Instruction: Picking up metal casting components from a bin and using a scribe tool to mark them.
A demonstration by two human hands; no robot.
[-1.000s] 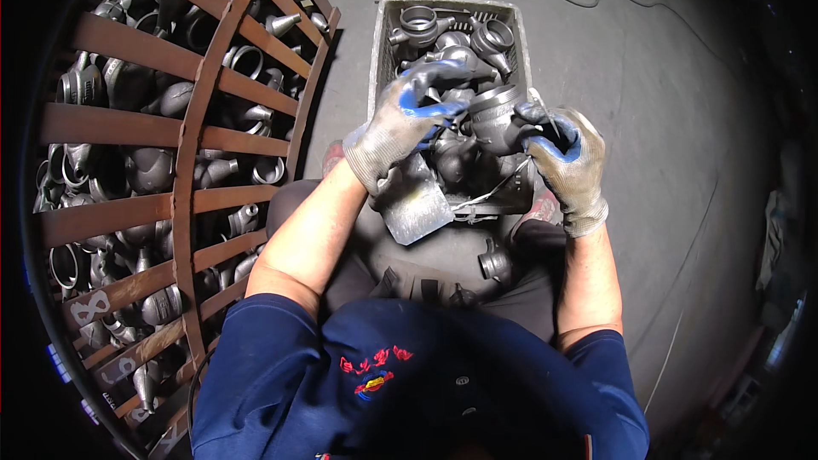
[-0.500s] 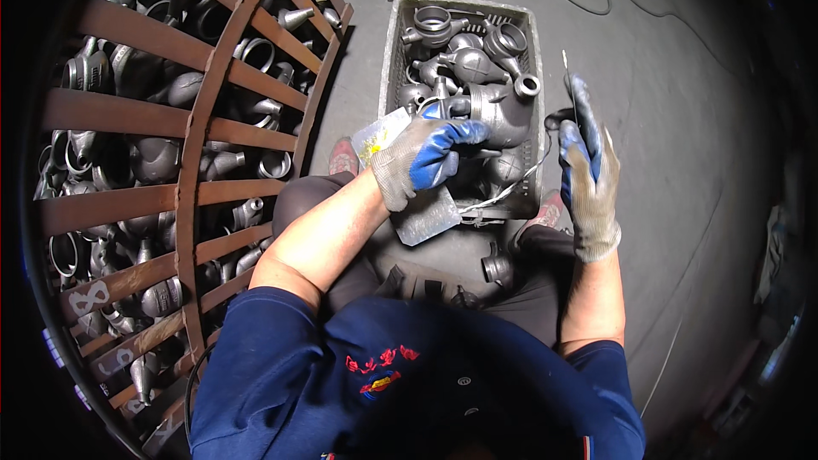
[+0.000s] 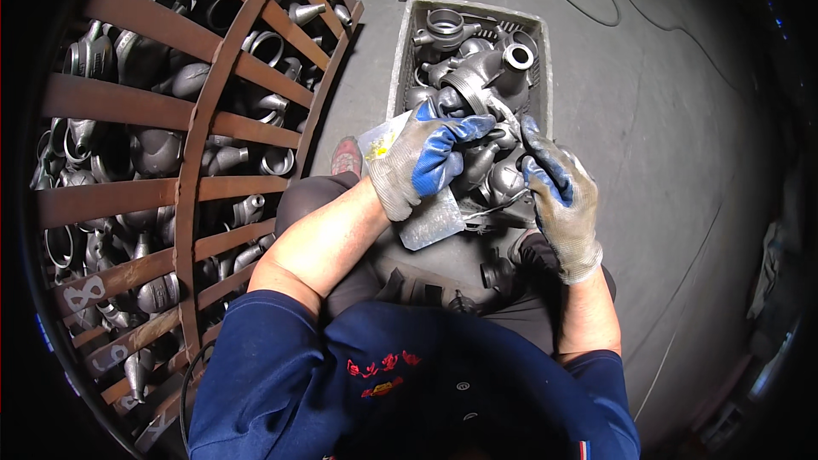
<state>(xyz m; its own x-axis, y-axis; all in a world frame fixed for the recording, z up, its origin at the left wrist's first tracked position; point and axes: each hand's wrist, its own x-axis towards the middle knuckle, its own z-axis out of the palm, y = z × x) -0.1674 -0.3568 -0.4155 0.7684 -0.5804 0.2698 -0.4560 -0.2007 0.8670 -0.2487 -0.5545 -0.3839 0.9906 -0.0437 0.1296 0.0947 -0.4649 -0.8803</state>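
A grey metal casting with a round port and a ribbed ring is tilted up over the parts in the bin. My left hand, in a grey and blue work glove, is closed around its near side at the ring. Close on the right, my right hand, gloved alike, has its fingers bent together beside the casting's near end. A slim tool seems to be in it, mostly hidden by the fingers. Under my left wrist lies a pale flat plate with yellow marks on its far part.
The grey plastic bin is full of similar castings. A brown slatted metal cage on the left holds many more. Another casting lies between my legs. A black cable runs over the grey floor at the far right.
My right hand has moved left and inward to the casting, its fingers closing from a nearly straight pose. The casting has turned, its port now pointing farther away. My left hand has barely moved.
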